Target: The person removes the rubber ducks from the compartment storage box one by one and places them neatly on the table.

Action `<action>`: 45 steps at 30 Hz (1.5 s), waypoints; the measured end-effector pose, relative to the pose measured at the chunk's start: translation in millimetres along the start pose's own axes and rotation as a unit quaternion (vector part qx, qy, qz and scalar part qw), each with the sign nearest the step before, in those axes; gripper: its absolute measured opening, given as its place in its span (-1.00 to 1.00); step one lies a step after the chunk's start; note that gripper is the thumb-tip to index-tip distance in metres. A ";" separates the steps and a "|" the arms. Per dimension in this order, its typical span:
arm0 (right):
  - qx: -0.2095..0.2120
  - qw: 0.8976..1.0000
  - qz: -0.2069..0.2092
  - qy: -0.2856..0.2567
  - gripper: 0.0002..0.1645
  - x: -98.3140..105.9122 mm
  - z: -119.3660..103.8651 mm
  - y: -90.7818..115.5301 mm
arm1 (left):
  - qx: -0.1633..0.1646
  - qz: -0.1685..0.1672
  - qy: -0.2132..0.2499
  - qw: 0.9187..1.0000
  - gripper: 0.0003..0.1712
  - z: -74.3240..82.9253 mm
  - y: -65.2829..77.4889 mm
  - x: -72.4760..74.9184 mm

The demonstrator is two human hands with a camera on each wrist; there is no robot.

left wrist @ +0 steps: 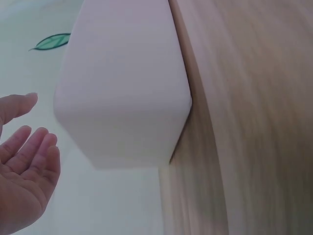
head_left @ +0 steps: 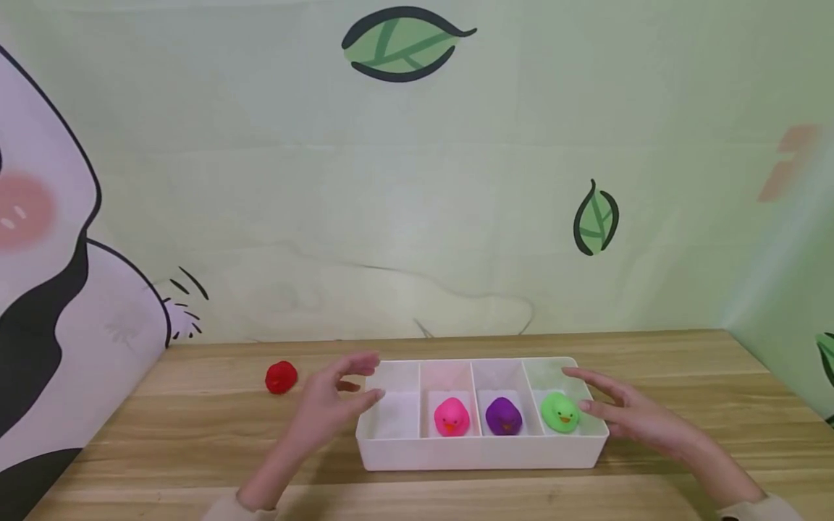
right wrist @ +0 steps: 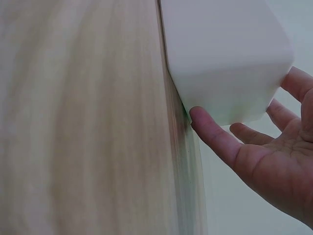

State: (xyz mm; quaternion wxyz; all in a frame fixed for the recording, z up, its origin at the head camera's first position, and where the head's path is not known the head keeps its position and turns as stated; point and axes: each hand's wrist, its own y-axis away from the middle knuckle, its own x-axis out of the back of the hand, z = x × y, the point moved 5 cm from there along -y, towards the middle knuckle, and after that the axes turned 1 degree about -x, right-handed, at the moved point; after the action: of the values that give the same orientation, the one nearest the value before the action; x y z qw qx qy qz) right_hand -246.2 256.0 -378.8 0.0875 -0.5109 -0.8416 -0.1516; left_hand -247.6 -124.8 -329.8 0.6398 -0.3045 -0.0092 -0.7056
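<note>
A white divided box (head_left: 478, 454) stands on the wooden table. Three of its compartments each hold a toy duck: a pink duck (head_left: 452, 417), a purple duck (head_left: 504, 417) and, at the right end, a green duck (head_left: 560, 413). Nothing shows in the leftmost compartment. My left hand (head_left: 326, 409) hovers by the box's left end, fingers and thumb spread; the left wrist view shows a gap between hand (left wrist: 27, 171) and box. At the opposite end, my right hand (head_left: 645, 420) has its spread fingertips right at the end wall, as the right wrist view confirms.
A small red object (head_left: 281, 378) lies on the table (head_left: 215, 412) left of the box, beyond my left hand. Behind the table hangs a pale green backdrop (head_left: 417, 202) printed with leaves and a cartoon animal.
</note>
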 end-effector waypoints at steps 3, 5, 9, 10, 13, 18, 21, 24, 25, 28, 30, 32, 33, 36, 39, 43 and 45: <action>-0.003 1.000 0.005 0.004 -0.30 0.5 0.4 -0.5 | -0.002 -0.018 0.004 1.000 -0.52 4.0 -1.3 -12.7; -0.005 1.000 0.008 0.006 -0.30 0.8 0.7 -0.9 | -0.007 -0.029 0.004 1.000 -0.52 6.3 -2.5 -20.6; -0.008 1.000 0.010 0.004 -0.29 0.5 0.6 -1.2 | -0.021 -0.050 0.004 0.998 -0.52 11.1 -4.3 -34.7; -0.007 1.000 0.010 0.004 -0.29 0.6 0.4 -1.1 | -0.025 -0.056 0.004 0.998 -0.52 12.3 -4.8 -37.9; 0.000 1.000 0.007 0.003 -0.30 0.4 0.5 -1.1 | -0.038 -0.078 0.005 0.996 -0.52 16.0 -5.5 -46.8; 0.008 1.000 0.001 -0.002 -0.30 0.3 1.7 -1.6 | -0.051 -0.117 0.003 0.992 -0.51 18.3 -6.4 -59.7; 0.009 1.000 -0.003 -0.005 -0.31 0.2 2.0 -1.8 | -0.052 -0.134 0.003 0.990 -0.49 18.4 -7.2 -66.4; 0.010 1.000 -0.005 -0.005 -0.31 -0.1 2.1 -1.9 | -0.050 -0.147 -0.007 0.988 -0.49 17.7 -8.0 -72.4; 0.010 1.000 -0.004 -0.005 -0.31 -0.1 2.1 -1.9 | -0.048 -0.151 -0.012 0.987 -0.50 17.3 -8.5 -74.4; 0.009 1.000 -0.001 -0.005 -0.30 -0.3 1.7 -1.8 | -0.048 -0.165 -0.036 0.984 -0.50 16.3 -10.6 -80.1; 0.008 1.000 0.002 -0.003 -0.30 -0.4 1.1 -1.7 | -0.049 -0.176 -0.056 0.981 -0.51 15.9 -12.5 -83.5; 0.009 1.000 0.003 -0.003 -0.30 -0.4 0.2 -1.7 | -0.051 -0.189 -0.072 0.978 -0.51 15.9 -14.8 -86.9; 0.009 1.000 0.003 -0.003 -0.30 -0.4 -0.2 -1.7 | -0.053 -0.194 -0.080 0.976 -0.52 15.9 -15.9 -88.5; 0.007 1.000 0.002 -0.001 -0.30 -0.6 -0.8 -1.8 | -0.060 -0.210 -0.107 0.970 -0.54 16.7 -18.4 -93.2; 0.007 1.000 0.001 0.001 -0.31 -0.6 -0.8 -1.8 | -0.066 -0.226 -0.136 0.962 -0.56 17.8 -20.1 -97.9; 0.010 1.000 0.000 0.003 -0.31 -0.4 0.0 -1.6 | -0.061 -0.241 -0.164 0.955 -0.58 19.4 -21.2 -102.0; 0.012 1.000 -0.001 0.001 -0.31 -0.1 0.6 -1.6 | -0.062 -0.246 -0.179 0.951 -0.58 20.7 -21.8 -103.5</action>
State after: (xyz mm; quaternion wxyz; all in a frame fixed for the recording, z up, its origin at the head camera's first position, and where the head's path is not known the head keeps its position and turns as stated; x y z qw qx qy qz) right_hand -247.5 255.5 -379.7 0.0944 -0.5089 -0.8437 -0.1426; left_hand -259.2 -19.7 -350.4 0.4138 -0.4528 -0.1544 -0.7745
